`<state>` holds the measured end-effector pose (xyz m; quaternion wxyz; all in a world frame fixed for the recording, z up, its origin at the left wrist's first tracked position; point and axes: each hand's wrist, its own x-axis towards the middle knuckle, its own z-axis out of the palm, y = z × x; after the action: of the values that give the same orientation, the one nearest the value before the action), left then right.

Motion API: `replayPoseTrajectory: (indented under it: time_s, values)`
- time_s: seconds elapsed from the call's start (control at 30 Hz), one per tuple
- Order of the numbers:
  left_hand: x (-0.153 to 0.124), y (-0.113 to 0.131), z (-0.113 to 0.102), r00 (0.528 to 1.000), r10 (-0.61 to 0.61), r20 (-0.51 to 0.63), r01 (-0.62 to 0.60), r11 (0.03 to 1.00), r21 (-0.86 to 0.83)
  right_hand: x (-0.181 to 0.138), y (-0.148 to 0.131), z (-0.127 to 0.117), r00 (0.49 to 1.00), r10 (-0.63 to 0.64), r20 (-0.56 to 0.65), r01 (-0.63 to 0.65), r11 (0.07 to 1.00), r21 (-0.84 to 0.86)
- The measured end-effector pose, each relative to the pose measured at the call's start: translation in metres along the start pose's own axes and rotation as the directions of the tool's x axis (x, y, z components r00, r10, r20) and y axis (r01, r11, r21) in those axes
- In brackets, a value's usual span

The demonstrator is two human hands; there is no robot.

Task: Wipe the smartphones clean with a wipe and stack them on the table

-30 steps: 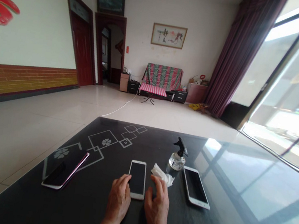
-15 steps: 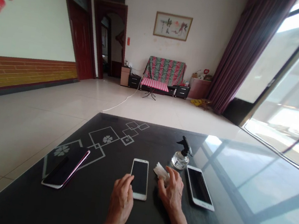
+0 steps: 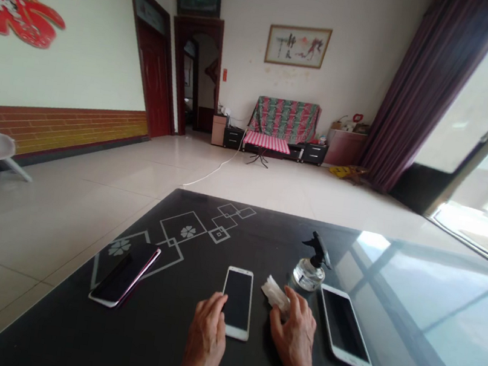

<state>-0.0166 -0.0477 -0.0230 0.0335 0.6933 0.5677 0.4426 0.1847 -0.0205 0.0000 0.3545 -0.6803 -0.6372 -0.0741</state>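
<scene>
The left hand (image 3: pixel 205 339) is resting flat on the black bench (image 3: pixel 165 342), its fingers loose and apart, the tips touching the lower left edge of the white phone (image 3: pixel 238 302) lying at the middle. The right hand (image 3: pixel 295 334) is lying at 3 o'clock of that phone, fingers curling onto the crumpled white tissue (image 3: pixel 276 293). At 1 o'clock of the tissue a small spray bottle (image 3: pixel 311 266) is standing upright.

I can read no text from here. The framed calligraphy (image 3: pixel 298 45) on the far wall carries dark brush characters, too small to make out; the red paper cutting (image 3: pixel 11 4) is likewise illegible.
</scene>
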Motion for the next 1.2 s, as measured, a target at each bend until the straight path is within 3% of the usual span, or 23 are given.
replayPoseTrajectory:
  time_s: [0.13,0.4,0.7,1.07,1.2]
  values:
    - [0.001,0.005,-0.003,1.000,-0.006,-0.001,0.006,1.000,0.011,0.000,0.001,0.003,1.000,0.007,0.007,-0.007,1.000,-0.026]
    - [-0.009,0.023,0.002,0.988,-0.051,0.144,0.027,0.986,0.165,-0.002,0.007,0.011,1.000,0.016,-0.005,-0.016,0.999,-0.038]
    - [-0.001,0.019,0.004,0.977,-0.019,0.212,-0.019,0.985,0.174,0.000,0.007,0.009,0.999,0.035,0.018,-0.036,0.999,0.014]
    - [0.015,0.015,-0.001,0.968,-0.012,0.249,-0.029,0.987,0.160,0.000,0.008,0.008,0.996,-0.072,-0.062,0.076,0.995,0.067]
    - [0.016,0.016,-0.002,0.976,-0.013,0.220,-0.024,0.986,0.163,0.006,-0.003,0.010,0.997,-0.082,-0.015,0.083,0.989,0.119]
